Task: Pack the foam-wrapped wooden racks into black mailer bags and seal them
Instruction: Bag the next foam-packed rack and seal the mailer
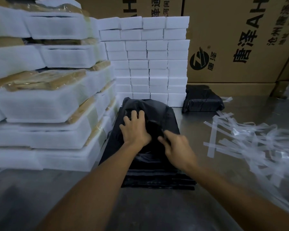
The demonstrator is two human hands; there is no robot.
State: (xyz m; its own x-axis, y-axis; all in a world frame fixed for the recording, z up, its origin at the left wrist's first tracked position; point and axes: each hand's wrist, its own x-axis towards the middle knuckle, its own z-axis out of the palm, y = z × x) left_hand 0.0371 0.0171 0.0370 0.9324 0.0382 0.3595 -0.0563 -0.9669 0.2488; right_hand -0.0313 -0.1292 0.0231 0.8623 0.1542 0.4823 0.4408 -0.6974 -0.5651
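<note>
Bulging black plastic mailer bag (150,114) lies centre-table on a flat stack of black bags (158,180), pressed by the spread left hand (134,129), its film pinched by the right hand (177,145). Stacked foam-wrapped wooden racks (45,90) sit at 9 o'clock, a sealed black parcel (202,99) at 1 o'clock, and clear peeled liner strips (250,140) at 3 o'clock.

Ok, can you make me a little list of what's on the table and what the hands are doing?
left hand: fingers spread, pressing on the black bag
right hand: pinching the bag's plastic
under the bag: pile of flat black bags
left side: stack of foam-wrapped racks
behind: wall of white blocks
right back: sealed black parcel
right: clear strips
table: shiny metal
</note>
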